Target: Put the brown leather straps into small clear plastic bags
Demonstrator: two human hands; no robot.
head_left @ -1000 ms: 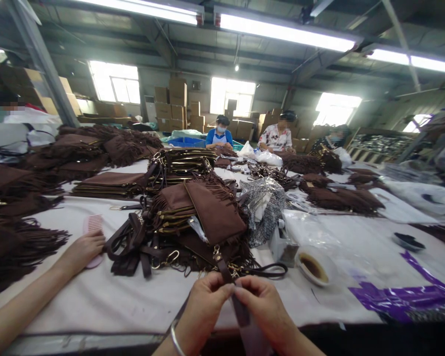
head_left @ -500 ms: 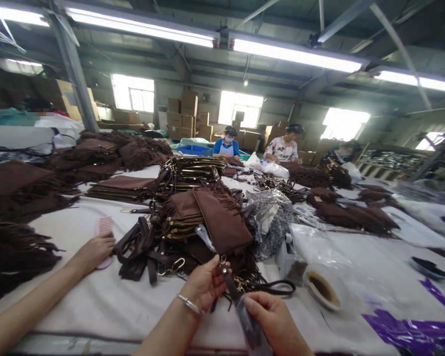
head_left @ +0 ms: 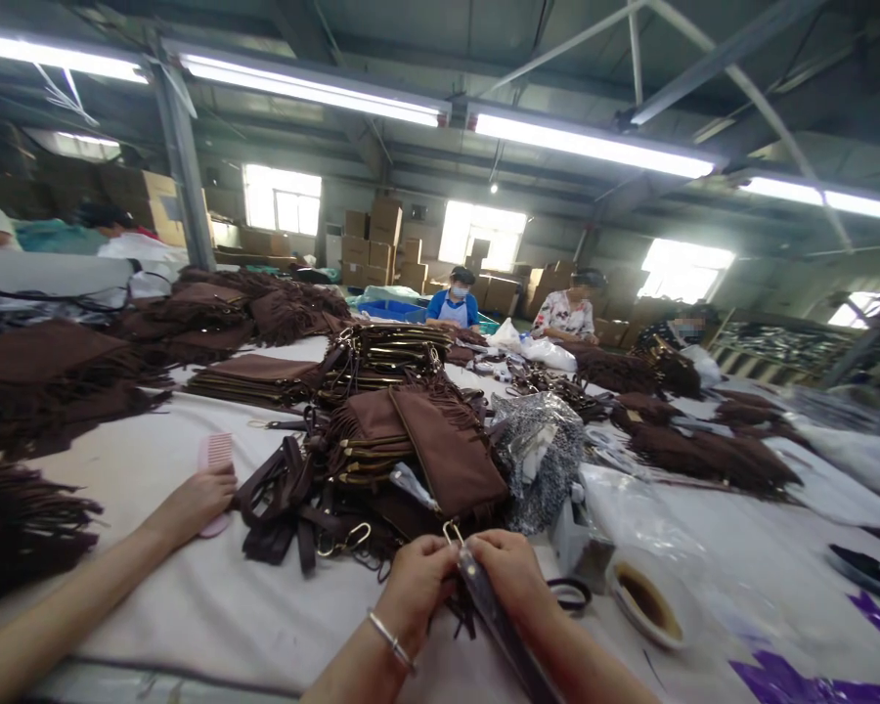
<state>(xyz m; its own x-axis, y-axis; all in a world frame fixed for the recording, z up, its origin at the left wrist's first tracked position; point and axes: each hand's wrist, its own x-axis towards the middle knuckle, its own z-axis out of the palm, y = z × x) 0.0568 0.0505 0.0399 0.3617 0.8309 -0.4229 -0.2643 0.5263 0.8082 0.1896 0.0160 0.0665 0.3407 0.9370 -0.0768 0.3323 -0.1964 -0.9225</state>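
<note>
My left hand (head_left: 417, 579) and right hand (head_left: 511, 572) pinch a dark strap (head_left: 500, 624) above white cloth (head_left: 143, 464); fringed pouches (head_left: 451, 455) heap at twelve o'clock, cardboard cartons (head_left: 371, 249) at eleven, fluorescent tubes (head_left: 594, 145) overhead.

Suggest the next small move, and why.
Perhaps tilt the metal clip slightly into view: the left hand pinches near its base, the right hand grips the strap, and whether the clip joins the brown bag just beyond can't be told.
</note>
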